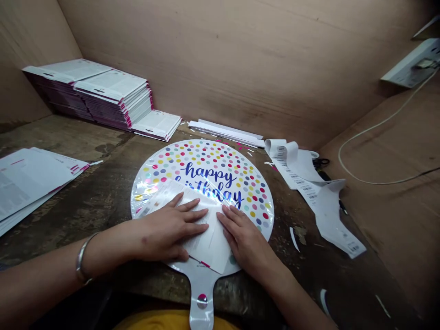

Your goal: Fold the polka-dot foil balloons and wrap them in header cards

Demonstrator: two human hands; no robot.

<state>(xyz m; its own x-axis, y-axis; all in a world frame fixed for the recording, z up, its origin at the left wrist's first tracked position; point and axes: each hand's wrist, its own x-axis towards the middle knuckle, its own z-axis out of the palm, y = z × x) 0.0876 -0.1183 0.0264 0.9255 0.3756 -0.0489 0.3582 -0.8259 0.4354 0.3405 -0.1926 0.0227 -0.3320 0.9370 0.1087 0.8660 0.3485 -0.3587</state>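
1. Near edge: yellow garment (172, 321) on person at bench; balloon's white foil tab (201, 316) hangs over edge, toward the body.
2. L hand (167, 227), silver bangle (81, 259) at wrist, lies flat on printed paper sheet (202, 243), fingers spread apart, not clamped.
3. R hand (244, 240) lies flat on same sheet, right of L hand, fingers slightly apart, tips near L fingertips, no grip.
4. Sheet sits tilted on near half of round foil balloon (213, 167), printed "happy birthday" w/ multicolor dots; balloon lies flat, mid-bench.
5. Left: loose pile of printed sheets (30, 183) on worn wood bench (85, 206).
6. Right: curled barcode label strips (302, 176), white paper scrap (294, 238) nearby; black-handled scissors (321, 162) just beyond.
7. Far left: tall stacks of pink-edged printed sheets (110, 94) against cardboard wall (240, 59).
8. Far center: white strips (227, 133).
9. Far right: white cable (378, 124) runs to wall socket (412, 62).
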